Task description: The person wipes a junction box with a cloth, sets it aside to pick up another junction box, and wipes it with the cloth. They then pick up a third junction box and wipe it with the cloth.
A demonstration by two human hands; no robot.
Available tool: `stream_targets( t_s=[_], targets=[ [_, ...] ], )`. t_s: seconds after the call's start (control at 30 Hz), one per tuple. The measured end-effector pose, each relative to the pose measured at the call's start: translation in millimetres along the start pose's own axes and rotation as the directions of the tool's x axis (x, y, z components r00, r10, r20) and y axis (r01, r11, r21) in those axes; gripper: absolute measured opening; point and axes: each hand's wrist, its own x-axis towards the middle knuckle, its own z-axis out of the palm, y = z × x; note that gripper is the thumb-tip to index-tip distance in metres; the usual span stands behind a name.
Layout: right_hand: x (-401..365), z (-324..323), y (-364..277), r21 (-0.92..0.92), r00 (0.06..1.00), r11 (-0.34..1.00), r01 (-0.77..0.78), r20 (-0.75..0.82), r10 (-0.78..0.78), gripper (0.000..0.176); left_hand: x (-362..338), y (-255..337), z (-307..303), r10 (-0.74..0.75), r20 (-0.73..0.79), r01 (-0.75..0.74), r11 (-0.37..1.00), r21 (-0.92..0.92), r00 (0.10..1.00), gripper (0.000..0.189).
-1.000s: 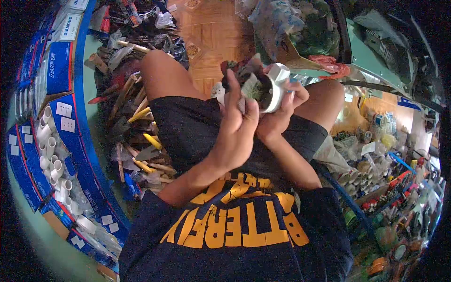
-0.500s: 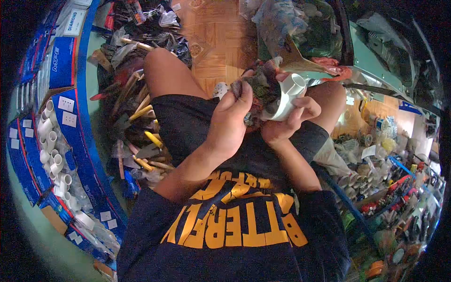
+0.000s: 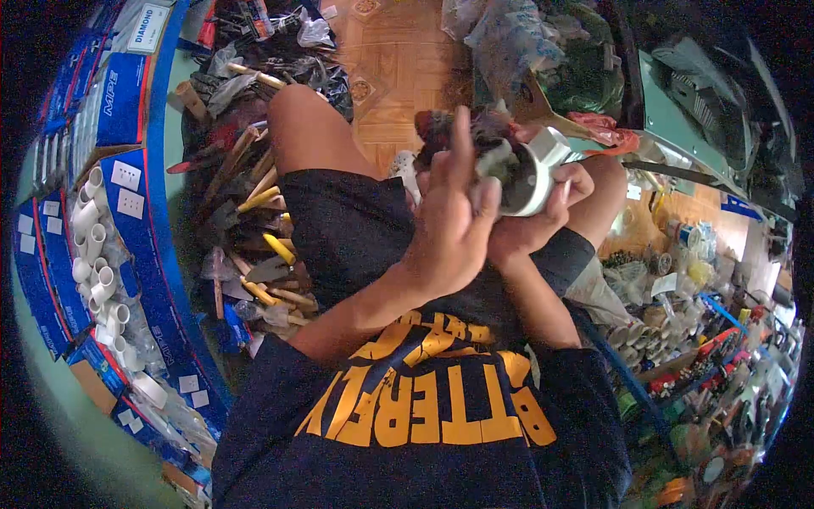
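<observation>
My right hand (image 3: 540, 216) grips a white plastic pipe fitting (image 3: 536, 188) from below and the right, its wide round mouth facing left and a narrower branch pointing up and right. A dark, stained rag (image 3: 441, 129) is bunched against the fitting's mouth. My left hand (image 3: 454, 216) is at the mouth with the rag, index finger raised and thumb near the rim. Its other fingers are curled and partly hidden behind the cloth. Both hands are above my lap, between my knees.
Blue boxes (image 3: 161, 322) with white pipe fittings (image 3: 103, 284) line the left. Wooden-handled and yellow-handled tools (image 3: 280, 248) lie beside my left leg. Plastic bags (image 3: 517, 51) and a green metal cabinet (image 3: 687, 110) stand ahead right. Shelved hardware (image 3: 678, 331) fills the right.
My left hand has shifted right toward the fitting's mouth, its index finger now raised. The fitting has turned so its wide opening shows more, and the rag has moved against it.
</observation>
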Motion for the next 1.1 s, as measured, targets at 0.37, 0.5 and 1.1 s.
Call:
stream_targets(
  t_s=[0.37,0.5,1.1],
  targets=[
    [22,-10,-8,0.310,0.910,0.891,-0.333,-0.143,0.390,0.028,11,14,-26,0.270,0.129,-0.295,0.918,0.266,0.954,0.053],
    [24,-14,-15,0.556,0.752,0.640,-0.531,-0.040,0.658,0.035,12,26,-40,-0.120,-0.098,0.057,0.871,-0.488,0.988,0.040],
    [11,2,-10,0.422,0.769,0.735,-0.531,-0.124,0.627,0.023,12,33,-36,0.160,0.278,-0.257,0.897,0.358,0.947,0.065]
  ],
)
